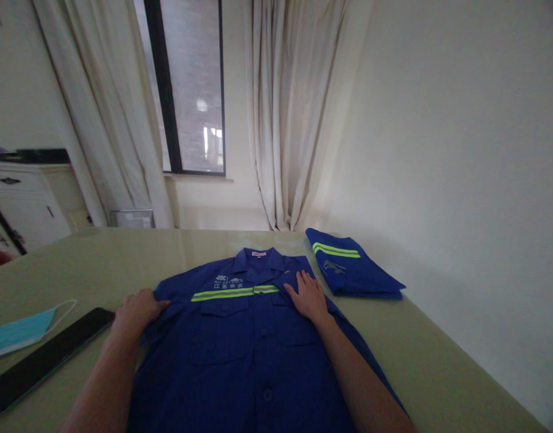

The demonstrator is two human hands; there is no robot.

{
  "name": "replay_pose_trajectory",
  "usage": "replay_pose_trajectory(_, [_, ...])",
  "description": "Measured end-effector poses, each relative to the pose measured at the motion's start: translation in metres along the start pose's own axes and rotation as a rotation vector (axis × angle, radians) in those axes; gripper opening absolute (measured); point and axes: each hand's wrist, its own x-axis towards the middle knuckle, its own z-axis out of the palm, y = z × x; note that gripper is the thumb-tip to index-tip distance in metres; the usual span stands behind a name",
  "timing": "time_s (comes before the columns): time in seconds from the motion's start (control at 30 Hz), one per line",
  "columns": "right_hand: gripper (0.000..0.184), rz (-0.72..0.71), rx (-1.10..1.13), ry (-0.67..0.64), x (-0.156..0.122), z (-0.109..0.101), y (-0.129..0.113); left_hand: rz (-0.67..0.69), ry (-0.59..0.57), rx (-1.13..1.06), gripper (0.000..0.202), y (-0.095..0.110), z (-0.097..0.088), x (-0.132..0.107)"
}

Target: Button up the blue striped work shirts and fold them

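A blue work shirt lies front up on the table, its collar at the far end and a yellow-green reflective stripe across the chest. White lettering shows above the stripe. My left hand is closed on the shirt's sleeve at the left edge, thumb on top and the other fingers partly hidden. On the other side of the chest, my right hand lies flat with fingers stretched out, pressing on the cloth near the shoulder. Just beyond it is a folded blue garment with the same kind of stripe.
The pale table meets a white wall on the right. A black phone-like slab and a light blue face mask lie at the left. Curtains and a window are behind, with a white cabinet far left.
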Motion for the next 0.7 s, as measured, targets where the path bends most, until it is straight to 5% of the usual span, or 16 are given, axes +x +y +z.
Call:
replay_pose_trajectory(0.17, [0.083,0.004,0.003,-0.001,-0.001,-0.002,-0.001,-0.068,-0.042,0.095,0.042,0.015,-0.014,-0.01])
replay_pose_trajectory(0.37, [0.081,0.008,0.002,0.006,-0.001,-0.002,-0.002,0.082,-0.018,0.007,0.042,0.05,-0.034,-0.018])
replay_pose_trajectory(0.47, [0.081,0.009,0.008,0.008,-0.001,0.0,-0.001,0.146,-0.067,-0.274,0.049,0.076,-0.054,-0.034])
replay_pose_trajectory(0.6, [0.081,0.003,0.008,0.018,-0.001,0.001,-0.001,0.28,-0.365,-0.907,0.06,0.1,-0.079,-0.06])
replay_pose_trajectory(0.7, [0.081,-0.001,0.005,0.023,-0.001,0.001,-0.002,0.332,-0.434,-0.987,0.058,0.106,-0.077,-0.061])
